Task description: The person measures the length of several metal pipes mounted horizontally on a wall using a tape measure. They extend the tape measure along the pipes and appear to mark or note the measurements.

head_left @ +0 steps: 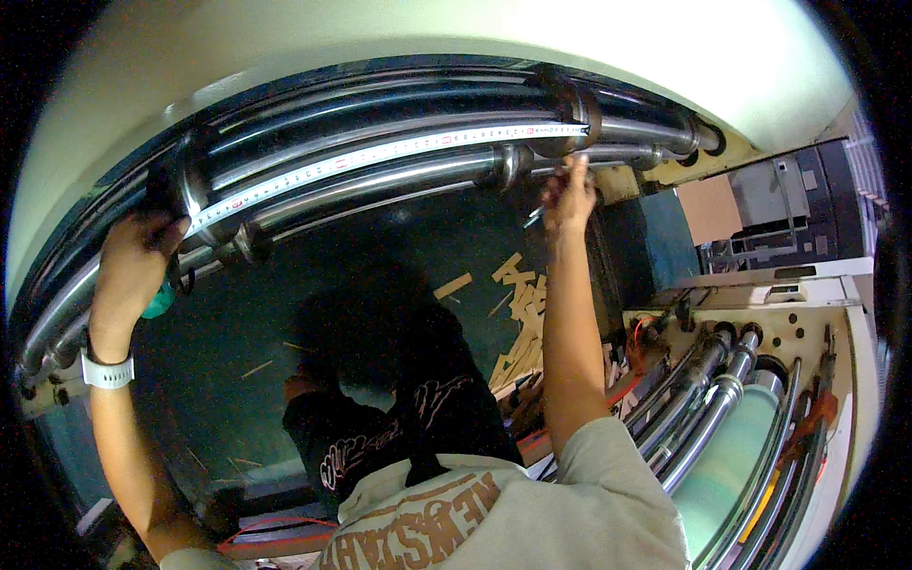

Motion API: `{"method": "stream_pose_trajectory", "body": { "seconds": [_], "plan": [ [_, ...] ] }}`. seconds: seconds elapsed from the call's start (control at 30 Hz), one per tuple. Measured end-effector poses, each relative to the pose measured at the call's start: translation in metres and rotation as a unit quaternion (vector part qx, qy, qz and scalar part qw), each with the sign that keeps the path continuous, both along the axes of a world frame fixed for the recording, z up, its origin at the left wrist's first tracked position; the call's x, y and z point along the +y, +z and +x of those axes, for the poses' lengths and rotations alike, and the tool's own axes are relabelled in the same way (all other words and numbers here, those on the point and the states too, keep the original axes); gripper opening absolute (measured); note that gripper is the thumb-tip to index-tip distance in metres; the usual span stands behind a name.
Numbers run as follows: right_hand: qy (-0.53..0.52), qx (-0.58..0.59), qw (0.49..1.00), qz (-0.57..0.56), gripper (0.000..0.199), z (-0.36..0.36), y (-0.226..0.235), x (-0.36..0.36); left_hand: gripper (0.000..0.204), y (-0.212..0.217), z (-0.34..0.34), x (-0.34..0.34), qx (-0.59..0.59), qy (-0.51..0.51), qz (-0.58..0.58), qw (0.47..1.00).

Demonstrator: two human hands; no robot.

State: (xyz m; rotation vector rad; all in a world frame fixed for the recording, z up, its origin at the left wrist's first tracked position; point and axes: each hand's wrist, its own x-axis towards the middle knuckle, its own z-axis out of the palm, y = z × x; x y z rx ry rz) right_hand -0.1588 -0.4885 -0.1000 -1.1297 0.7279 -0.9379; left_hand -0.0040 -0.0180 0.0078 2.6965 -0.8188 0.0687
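should the left hand (138, 256), gripping the tape measure (342, 165), shift, the tape's end above the right hand (570, 198), curled round a slim stick (534, 218), could slip.

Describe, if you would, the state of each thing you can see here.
Tape measure: drawn out, stretched along the metal shafts.
Left hand: closed at the tape's left end.
Right hand: curled around a slim tool, near the tape's other end.
Wristwatch: strapped on.
Wood strips: lying loose, partly heaped.
Pale green roller: mounted in its frame.
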Motion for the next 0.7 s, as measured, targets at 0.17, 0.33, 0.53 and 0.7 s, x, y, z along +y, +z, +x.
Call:
{"method": "stream_pose_trajectory", "body": {
  "seconds": [0.17, 0.33, 0.53, 0.7],
  "plan": [
    [-0.017, -0.011, 0.979, -0.201, 0.014, 0.005, 0.03, -0.026, 0.028, 0.003, -0.002, -0.003, 0.002, -0.003, 0.025, 1.0],
    [0.037, -0.035, 0.979, -0.196, 0.01, 0.018, 0.031, -0.038, 0.027, 0.008, -0.007, -0.007, 0.003, 0.009, 0.013, 1.0],
    [0.022, -0.096, 0.985, -0.141, 0.008, 0.018, 0.023, -0.032, 0.027, 0.008, -0.003, -0.007, 0.025, 0.023, 0.039, 0.999],
    [0.013, -0.082, 0.977, -0.198, 0.01, 0.02, 0.025, -0.03, 0.027, 0.007, -0.004, -0.005, 0.004, 0.008, 0.027, 1.0]
  ]
}}
